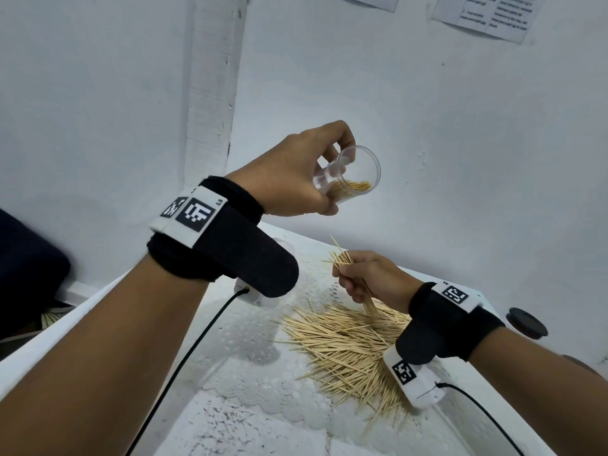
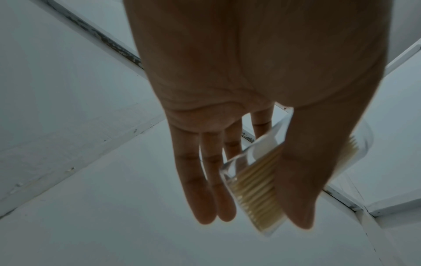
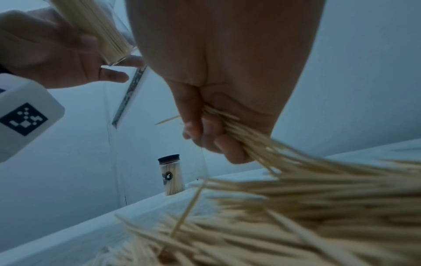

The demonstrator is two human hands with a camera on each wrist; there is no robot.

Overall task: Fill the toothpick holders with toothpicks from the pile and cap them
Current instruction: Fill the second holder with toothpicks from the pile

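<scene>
My left hand (image 1: 302,169) holds a clear plastic toothpick holder (image 1: 353,174) tilted on its side above the table, its open mouth turned to the right. A layer of toothpicks lies inside it (image 2: 255,190). Lower down, my right hand (image 1: 368,278) grips a bundle of toothpicks (image 1: 342,258) just above the loose pile (image 1: 345,347) on the white table. The bundle's ends stick out above and below the fist (image 3: 214,133). The holder (image 3: 100,32) is up and to the left of that bundle, apart from it.
A filled holder with a black cap (image 3: 170,174) stands at the table's far edge by the wall. A black round cap (image 1: 526,322) lies at the right rim. A white lace-patterned mat (image 1: 250,340) covers the table. The white walls are close behind.
</scene>
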